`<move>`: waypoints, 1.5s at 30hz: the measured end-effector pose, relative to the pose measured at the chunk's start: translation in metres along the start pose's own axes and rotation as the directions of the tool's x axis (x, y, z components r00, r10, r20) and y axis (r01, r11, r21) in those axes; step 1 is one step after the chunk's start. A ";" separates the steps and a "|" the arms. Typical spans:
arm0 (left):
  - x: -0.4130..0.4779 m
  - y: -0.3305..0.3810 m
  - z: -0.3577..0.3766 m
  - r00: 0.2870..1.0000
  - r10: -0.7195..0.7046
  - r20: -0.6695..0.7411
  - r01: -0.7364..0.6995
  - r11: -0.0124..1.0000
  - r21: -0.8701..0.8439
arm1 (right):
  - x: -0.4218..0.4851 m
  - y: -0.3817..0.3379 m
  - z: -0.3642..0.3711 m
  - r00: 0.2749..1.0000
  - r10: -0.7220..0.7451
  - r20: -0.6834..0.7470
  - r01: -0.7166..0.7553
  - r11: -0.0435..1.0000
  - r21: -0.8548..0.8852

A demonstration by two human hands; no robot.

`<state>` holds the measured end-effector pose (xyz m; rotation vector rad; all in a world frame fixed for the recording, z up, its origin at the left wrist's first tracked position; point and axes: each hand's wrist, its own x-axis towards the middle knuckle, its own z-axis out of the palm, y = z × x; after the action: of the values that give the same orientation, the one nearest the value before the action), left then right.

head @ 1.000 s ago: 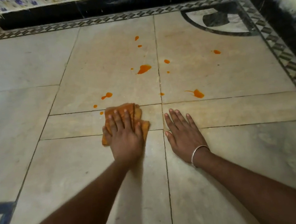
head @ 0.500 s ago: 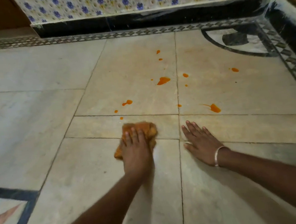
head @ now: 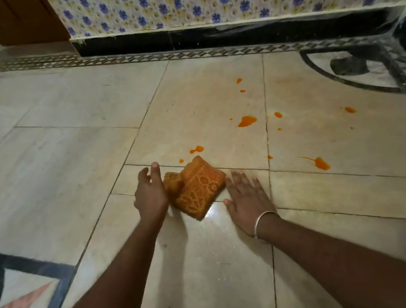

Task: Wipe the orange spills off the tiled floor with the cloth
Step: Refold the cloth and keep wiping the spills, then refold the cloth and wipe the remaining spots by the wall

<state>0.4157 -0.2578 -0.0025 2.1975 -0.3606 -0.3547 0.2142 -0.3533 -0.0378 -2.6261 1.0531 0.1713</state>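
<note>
A folded orange cloth (head: 198, 189) with a pale pattern lies on the beige tiled floor (head: 76, 152). My left hand (head: 151, 192) is at the cloth's left edge, fingers straight and slightly spread, and grips nothing. I cannot tell whether it touches the cloth. My right hand (head: 246, 199), with a bangle on the wrist, lies flat on the floor just right of the cloth. Several orange spills dot the tiles beyond: a small one (head: 196, 150) just past the cloth, a bigger one (head: 247, 121) farther off, and a streaked one (head: 319, 163) to the right.
A wall of blue-flowered tiles (head: 206, 0) with a black skirting (head: 209, 37) closes the far side. A patterned border strip (head: 136, 58) runs along it. A dark curved inlay (head: 353, 67) fills the far right corner. A wooden door (head: 20, 20) is far left.
My left hand has come off the top of the cloth and now sits at its left side, leaving the cloth uncovered. The view has tilted up toward the wall.
</note>
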 end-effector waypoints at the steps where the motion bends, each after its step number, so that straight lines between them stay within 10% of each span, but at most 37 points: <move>1: -0.006 -0.005 0.005 0.989 0.149 0.019 -0.150 0.984 0.101 | 0.002 -0.003 0.007 1.000 -0.013 -0.008 0.013 1.000 0.007; 6: -0.015 -0.034 0.073 0.680 0.483 0.552 -0.733 0.464 0.497 | 0.003 0.000 0.044 0.986 0.018 -0.169 -0.015 1.000 0.017; 14: 0.011 -0.056 0.064 0.950 0.269 0.157 -0.307 0.722 0.620 | 0.005 0.002 0.055 0.977 0.020 -0.213 -0.018 1.000 0.014; 21: -0.008 -0.027 0.101 0.787 0.423 0.449 -0.617 0.525 0.587 | 0.006 0.003 0.058 0.969 0.012 -0.245 -0.018 1.000 -0.023; 34: -0.017 -0.039 0.020 0.954 0.113 0.277 -0.288 0.599 0.747 | 0.006 -0.002 0.042 0.998 0.056 0.022 -0.054 0.996 -0.070; 37: -0.018 -0.011 -0.001 0.945 0.107 0.310 -0.245 0.859 0.450 | 0.013 -0.010 0.009 0.983 0.090 0.159 -0.106 0.990 0.094; 39: -0.010 0.022 -0.019 0.911 -0.064 0.406 0.081 0.996 -0.023 | 0.020 -0.015 -0.021 0.972 0.135 0.190 -0.207 0.874 0.439; 45: -0.024 0.108 -0.017 0.794 -0.034 0.606 0.514 0.568 -0.642 | 0.012 -0.018 -0.144 0.919 0.258 0.297 -0.346 0.173 0.922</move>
<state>0.3854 -0.3005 0.0961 1.2086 -0.0777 -1.1116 0.2347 -0.3958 0.1000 -1.1950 1.1069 -0.2602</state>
